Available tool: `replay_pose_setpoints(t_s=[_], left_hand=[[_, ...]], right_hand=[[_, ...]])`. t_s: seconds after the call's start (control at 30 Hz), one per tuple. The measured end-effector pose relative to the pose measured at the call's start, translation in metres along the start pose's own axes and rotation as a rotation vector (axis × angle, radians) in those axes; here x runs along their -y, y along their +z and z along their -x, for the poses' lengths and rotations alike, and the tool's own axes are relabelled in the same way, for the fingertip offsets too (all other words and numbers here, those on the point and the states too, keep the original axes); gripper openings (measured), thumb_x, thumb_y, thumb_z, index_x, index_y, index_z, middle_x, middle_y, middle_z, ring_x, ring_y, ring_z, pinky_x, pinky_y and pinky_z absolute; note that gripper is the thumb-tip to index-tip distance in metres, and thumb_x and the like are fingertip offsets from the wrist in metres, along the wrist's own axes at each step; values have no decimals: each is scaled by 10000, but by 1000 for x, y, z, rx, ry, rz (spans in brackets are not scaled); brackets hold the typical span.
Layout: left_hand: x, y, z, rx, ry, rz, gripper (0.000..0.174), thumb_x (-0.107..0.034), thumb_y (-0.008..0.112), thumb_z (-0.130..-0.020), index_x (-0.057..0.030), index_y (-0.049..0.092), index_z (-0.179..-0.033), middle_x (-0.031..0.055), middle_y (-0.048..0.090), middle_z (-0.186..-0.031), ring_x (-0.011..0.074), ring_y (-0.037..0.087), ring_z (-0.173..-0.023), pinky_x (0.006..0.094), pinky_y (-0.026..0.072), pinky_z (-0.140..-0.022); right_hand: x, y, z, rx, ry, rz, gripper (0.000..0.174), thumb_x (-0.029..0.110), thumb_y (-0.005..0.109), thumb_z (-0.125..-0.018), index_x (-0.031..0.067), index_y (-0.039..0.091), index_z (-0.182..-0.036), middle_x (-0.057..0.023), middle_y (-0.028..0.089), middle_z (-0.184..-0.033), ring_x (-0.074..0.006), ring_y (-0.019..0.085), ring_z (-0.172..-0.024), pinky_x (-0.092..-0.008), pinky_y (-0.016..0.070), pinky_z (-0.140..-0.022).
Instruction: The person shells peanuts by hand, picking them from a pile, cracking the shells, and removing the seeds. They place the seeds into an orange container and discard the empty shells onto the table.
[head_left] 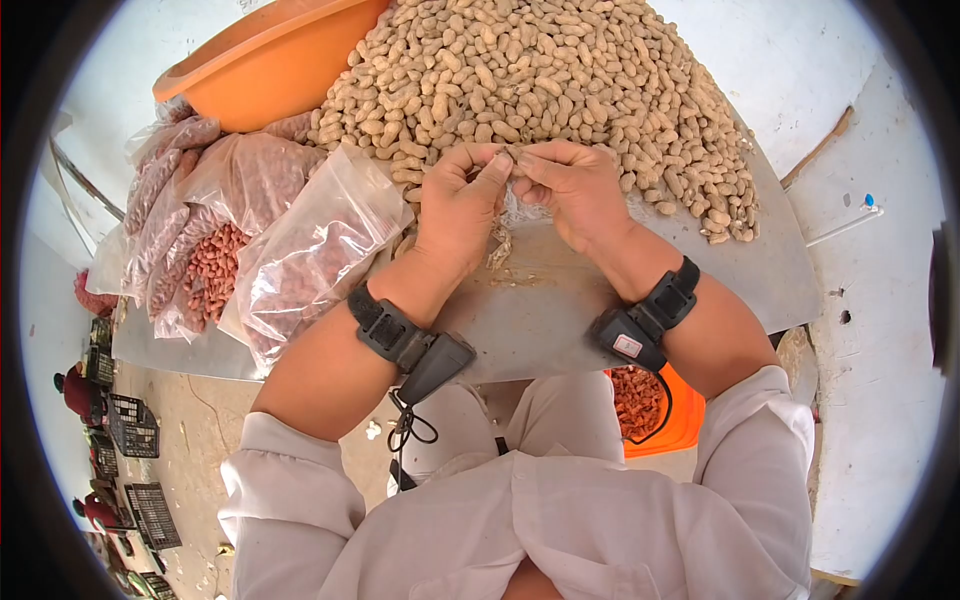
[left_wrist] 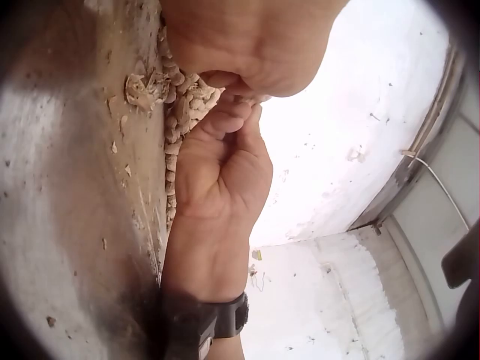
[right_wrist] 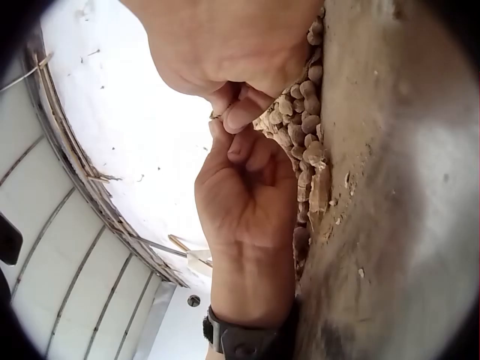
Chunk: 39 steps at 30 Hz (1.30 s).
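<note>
My left hand (head_left: pixel 462 200) and right hand (head_left: pixel 577 190) meet fingertip to fingertip at the near edge of a big heap of unshelled peanuts (head_left: pixel 540 80). Thumbs and forefingers of both pinch a small peanut (head_left: pixel 514 154), mostly hidden by the fingers. In the left wrist view the right hand (left_wrist: pixel 221 176) reaches up to the left one, its fingers curled in. The right wrist view shows the left hand (right_wrist: pixel 244 195) from below, its thumb and fingertips against the right hand's. Broken shells (head_left: pixel 499 245) lie on the metal table (head_left: pixel 560 325) below the hands.
Clear plastic bags of red shelled peanuts (head_left: pixel 320 240) lie left of my left forearm. An orange basin (head_left: pixel 260 60) leans at the back left against the heap. Below the table's front edge, an orange container (head_left: pixel 680 410) holds reddish pieces. Black crates (head_left: pixel 133 425) stand on the floor at left.
</note>
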<state>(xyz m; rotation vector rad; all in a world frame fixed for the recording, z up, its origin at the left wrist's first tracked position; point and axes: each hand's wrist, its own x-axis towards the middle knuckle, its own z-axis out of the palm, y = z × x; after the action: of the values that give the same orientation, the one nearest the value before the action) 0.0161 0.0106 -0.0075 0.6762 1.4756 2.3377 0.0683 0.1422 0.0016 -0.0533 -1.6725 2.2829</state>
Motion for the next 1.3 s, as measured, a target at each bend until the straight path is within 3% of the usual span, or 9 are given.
replay_pose_setpoints(t_s=[0.37, 0.47, 0.57, 0.67, 0.77, 0.97, 1.17, 1.3], left_hand=[[1, -1, -1, 26, -17, 67, 124, -88, 542, -891, -34, 588, -992, 6, 588, -788, 46, 419, -557, 178, 323, -489], [-4, 4, 0, 2, -67, 116, 145, -95, 523, -900, -15, 583, -1004, -10, 550, -725, 30, 410, -542, 171, 333, -461], [-2, -4, -3, 82, -226, 180, 152, -117, 485, -924, -51, 569, -1033, -10, 544, -763, 38, 387, -542, 171, 301, -455], [-9, 1, -2, 17, -342, 254, 180, -111, 459, -926, -26, 580, -1029, -17, 511, -694, 47, 391, -516, 166, 300, -441], [-9, -2, -5, 16, -453, 369, 169, -108, 423, -915, -26, 570, -939, -15, 495, -679, 55, 393, -510, 178, 281, -425], [-5, -6, -8, -27, -544, 481, 146, -137, 422, -859, -82, 477, -736, -9, 453, -633, 74, 400, -501, 199, 259, -412], [-9, -7, -5, 67, -601, 467, 136, -131, 414, -865, -39, 486, -797, 15, 480, -692, 83, 398, -532, 202, 278, -436], [-8, -5, -6, 91, -601, 391, 179, -182, 439, -891, -39, 494, -799, 19, 490, -690, 80, 396, -528, 198, 278, -432]], right_hand=[[-7, -2, -4, 2, 35, -255, 155, 91, 602, -842, -35, 616, -931, -87, 638, -821, -128, 597, -666, -233, 471, -600], [-3, -1, -3, -13, -104, -49, 157, 92, 588, -849, -35, 616, -938, -78, 636, -825, -120, 589, -662, -232, 473, -605], [5, 0, -1, -13, -306, 376, 134, 93, 584, -843, -11, 630, -915, -60, 628, -807, -118, 588, -687, -243, 470, -610], [5, -2, -4, 30, -623, 729, 100, 84, 601, -805, 17, 638, -870, -62, 614, -783, -160, 594, -706, -274, 471, -614], [7, 3, -4, 87, -858, 901, 85, 88, 615, -766, 42, 640, -834, -77, 598, -779, -213, 591, -726, -309, 472, -625], [6, 6, -2, 124, -849, 960, 108, 125, 613, -768, 39, 638, -829, -94, 605, -773, -249, 586, -724, -320, 475, -639], [7, 4, 2, 90, -526, 674, 165, 153, 626, -796, 14, 648, -882, -90, 630, -771, -174, 586, -673, -269, 458, -616], [6, -1, 1, 16, -500, 672, 182, 150, 629, -811, 1, 649, -914, -67, 633, -768, -115, 570, -676, -243, 447, -603]])
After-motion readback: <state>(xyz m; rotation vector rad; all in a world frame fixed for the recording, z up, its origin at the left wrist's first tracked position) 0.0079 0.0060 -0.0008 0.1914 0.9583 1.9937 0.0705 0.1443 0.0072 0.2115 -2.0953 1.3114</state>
